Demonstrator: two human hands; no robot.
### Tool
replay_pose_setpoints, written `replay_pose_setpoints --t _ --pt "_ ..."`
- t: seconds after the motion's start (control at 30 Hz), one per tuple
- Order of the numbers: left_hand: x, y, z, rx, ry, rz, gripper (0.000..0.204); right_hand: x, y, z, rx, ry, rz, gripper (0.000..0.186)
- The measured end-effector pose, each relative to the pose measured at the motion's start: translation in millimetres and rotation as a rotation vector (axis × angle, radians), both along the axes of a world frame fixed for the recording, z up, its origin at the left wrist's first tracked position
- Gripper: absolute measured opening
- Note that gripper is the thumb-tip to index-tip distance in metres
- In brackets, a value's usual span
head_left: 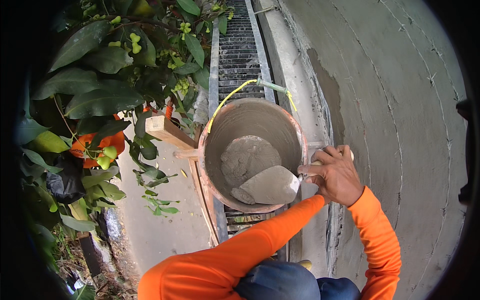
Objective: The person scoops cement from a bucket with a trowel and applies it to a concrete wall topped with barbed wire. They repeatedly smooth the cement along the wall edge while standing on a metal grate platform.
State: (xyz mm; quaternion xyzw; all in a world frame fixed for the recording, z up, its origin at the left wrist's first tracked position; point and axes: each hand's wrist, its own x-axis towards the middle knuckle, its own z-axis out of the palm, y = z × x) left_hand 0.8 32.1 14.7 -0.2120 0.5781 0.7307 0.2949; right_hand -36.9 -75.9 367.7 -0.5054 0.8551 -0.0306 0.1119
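Observation:
My right hand is closed around the pale handle of a trowel. The trowel's flat grey blade reaches over the near right rim of a mortar-stained bucket, with a lump of mortar by its tip. Inside the bucket lies a mound of wet grey mortar. My left arm, in an orange sleeve, crosses from the lower left to the right. Its hand is mostly hidden behind my right hand and wrist, so its fingers do not show. The bucket's yellow rope handle has a green tube grip.
Beneath the bucket runs a narrow slatted metal walkway. A wooden beam juts out on its left. Leafy branches crowd the left, partly covering someone's orange clothing below. Barbed wire strands run along the grey wall at right.

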Motion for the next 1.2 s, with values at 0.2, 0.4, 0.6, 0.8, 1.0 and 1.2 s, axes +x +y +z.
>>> replay_pose_setpoints --t 0.2,0.4,0.6,0.8,1.0,1.2 --pt "7 4 1 -0.014 0.018 0.000 0.073 16 42 -60 -0.481 -0.646 -0.245 0.029" --pt "6 -13 1 -0.006 0.032 -0.027 0.072 50 85 -94 -0.778 -0.629 -0.463 0.028" --pt "8 -24 5 -0.116 0.347 0.005 0.071 75 151 -124 -0.821 -0.357 -0.889 0.027" --pt "2 -19 -8 0.029 -0.010 0.019 0.073 49 200 -208 -0.685 -0.216 -1.113 0.032" --pt "6 1 -43 -0.027 0.010 0.113 0.060 -22 212 -251 -0.678 -0.948 -1.520 0.022" --pt "5 -4 -35 0.000 0.040 0.062 0.061 -14 212 -258 -0.819 -0.827 -1.517 0.018"
